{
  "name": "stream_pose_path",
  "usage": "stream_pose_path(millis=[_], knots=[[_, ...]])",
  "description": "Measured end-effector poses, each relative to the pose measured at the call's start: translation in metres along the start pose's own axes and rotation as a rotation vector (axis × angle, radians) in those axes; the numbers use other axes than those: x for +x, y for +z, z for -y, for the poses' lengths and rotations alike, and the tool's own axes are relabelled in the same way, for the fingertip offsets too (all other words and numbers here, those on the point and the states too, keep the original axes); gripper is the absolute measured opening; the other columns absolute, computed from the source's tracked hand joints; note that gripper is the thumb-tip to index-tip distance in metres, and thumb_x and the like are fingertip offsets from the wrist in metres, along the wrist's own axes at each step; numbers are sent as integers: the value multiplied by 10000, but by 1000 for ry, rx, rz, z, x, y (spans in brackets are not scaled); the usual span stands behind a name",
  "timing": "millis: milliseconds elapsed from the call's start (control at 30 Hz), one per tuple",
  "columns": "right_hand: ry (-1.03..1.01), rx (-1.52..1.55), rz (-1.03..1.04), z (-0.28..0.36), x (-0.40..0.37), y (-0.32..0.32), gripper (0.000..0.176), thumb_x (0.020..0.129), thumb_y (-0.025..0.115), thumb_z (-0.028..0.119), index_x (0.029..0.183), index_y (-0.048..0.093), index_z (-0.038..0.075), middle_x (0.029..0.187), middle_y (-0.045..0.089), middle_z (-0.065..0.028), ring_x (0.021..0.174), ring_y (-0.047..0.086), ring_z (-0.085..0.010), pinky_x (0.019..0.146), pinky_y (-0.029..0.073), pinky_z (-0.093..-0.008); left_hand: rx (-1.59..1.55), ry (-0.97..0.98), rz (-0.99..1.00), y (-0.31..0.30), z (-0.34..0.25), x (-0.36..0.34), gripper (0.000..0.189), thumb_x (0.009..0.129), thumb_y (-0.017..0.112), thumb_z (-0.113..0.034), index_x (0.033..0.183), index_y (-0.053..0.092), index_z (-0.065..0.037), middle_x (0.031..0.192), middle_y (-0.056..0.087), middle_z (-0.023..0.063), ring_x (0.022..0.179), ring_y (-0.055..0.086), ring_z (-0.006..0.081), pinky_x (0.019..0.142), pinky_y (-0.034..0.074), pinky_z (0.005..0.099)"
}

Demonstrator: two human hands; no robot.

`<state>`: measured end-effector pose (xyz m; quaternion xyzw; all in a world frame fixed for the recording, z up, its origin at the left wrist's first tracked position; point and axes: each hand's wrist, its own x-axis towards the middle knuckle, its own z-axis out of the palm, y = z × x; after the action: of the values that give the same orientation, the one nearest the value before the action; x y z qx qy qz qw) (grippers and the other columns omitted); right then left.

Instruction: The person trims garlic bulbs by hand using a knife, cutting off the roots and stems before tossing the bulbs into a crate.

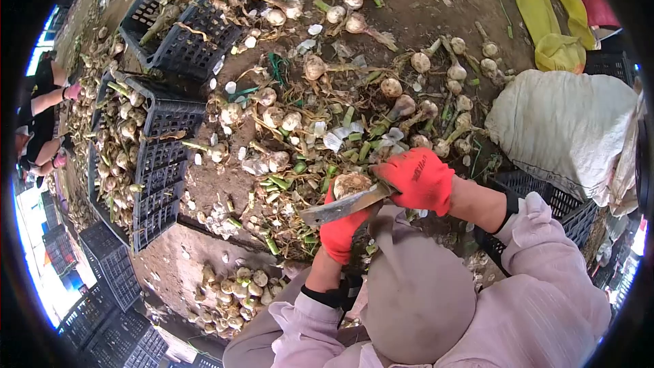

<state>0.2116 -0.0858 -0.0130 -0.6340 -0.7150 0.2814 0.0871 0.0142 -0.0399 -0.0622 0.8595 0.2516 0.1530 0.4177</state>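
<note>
Sleeves [545, 279], pink, nearest cam, arms out over the ground. L hand [339, 237], red glove, closed round garlic bulb [352, 184]; R hand [419, 180], same glove, grips knife [344, 206], blade running L across bulb's near side; can't tell if edge touches. Bulb pile [238, 296] on ground, L of L arm, bare dirt [174, 252] btwn it & full crate [163, 163]. Just ahead of hands: trimmings [293, 191] & loose bulbs, little open room. Crate w/ white sack [565, 129] over its edge bounds R side. Farther: tilted crate [187, 37] upper L, open dirt [429, 3] top center, yellow bag [558, 51] upper R, another person [48, 102] far L, past crates.
</note>
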Motion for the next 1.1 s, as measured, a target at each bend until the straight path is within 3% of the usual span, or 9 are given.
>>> stream_pose_path(millis=[33,133,200,267,467,600,733,900,1100], knots=[[12,23,9,-2,0,3,287,677,633,268,890,563,88,775,596,-106,735,604,-315,633,473,-415,319,196,57,-7,-5,3,279,788,635,-112,1053,569,-58,992,622,36,932,594,140,839,472,342],[-2,110,-3,-24,1,15,398,624,659,184,1002,592,81,818,625,-113,771,620,-303,670,493,-393,-680,-308,-37,6,-8,-16,330,802,610,-83,1117,526,-33,1003,608,64,901,594,143,765,495,308],[493,166,53,-74,2,37,257,659,616,101,910,587,54,808,616,-166,766,616,-327,674,501,-366,-1522,-586,-237,-1,-18,-21,399,789,633,-86,1159,495,-26,1010,595,70,873,587,147,756,496,301],[587,328,-231,-87,-18,31,264,675,563,51,937,600,50,814,644,-126,741,635,-280,666,498,-342,-1278,-567,-221,-16,-22,-9,506,731,693,-101,1181,478,-22,1032,578,80,896,575,167,775,492,306],[590,1660,70,-12,-2,26,466,674,557,-42,1140,544,-48,1052,620,-86,968,585,-162,874,447,-279,-144,-394,-115,-12,-14,11,930,547,823,-267,1331,359,-79,1203,471,186,1019,543,325,837,472,416],[300,991,-173,6,-3,34,409,718,684,111,1109,585,46,870,652,-54,742,593,-104,646,479,-270,-229,-715,78,-30,-28,18,1007,520,828,-273,1376,314,-142,1255,421,224,1108,499,352,901,431,427],[66,837,-63,-1,0,9,422,693,695,99,1104,596,100,852,652,-86,750,618,-145,682,486,-288,-401,-177,-43,-13,0,4,744,612,774,-194,1262,428,-88,1249,437,188,1059,524,376,849,462,398],[152,251,302,-25,18,-18,319,721,601,201,1033,585,139,794,623,-100,740,611,-264,662,486,-337,134,-176,505,-24,-19,3,586,664,618,-90,1228,461,-115,1250,430,148,940,554,353,793,489,421],[61,124,427,-25,32,-12,367,670,575,186,1033,579,129,831,628,-120,781,611,-291,680,489,-367,352,69,530,-21,-20,0,564,694,618,-144,1236,464,-120,1236,439,180,972,550,367,793,496,408]])
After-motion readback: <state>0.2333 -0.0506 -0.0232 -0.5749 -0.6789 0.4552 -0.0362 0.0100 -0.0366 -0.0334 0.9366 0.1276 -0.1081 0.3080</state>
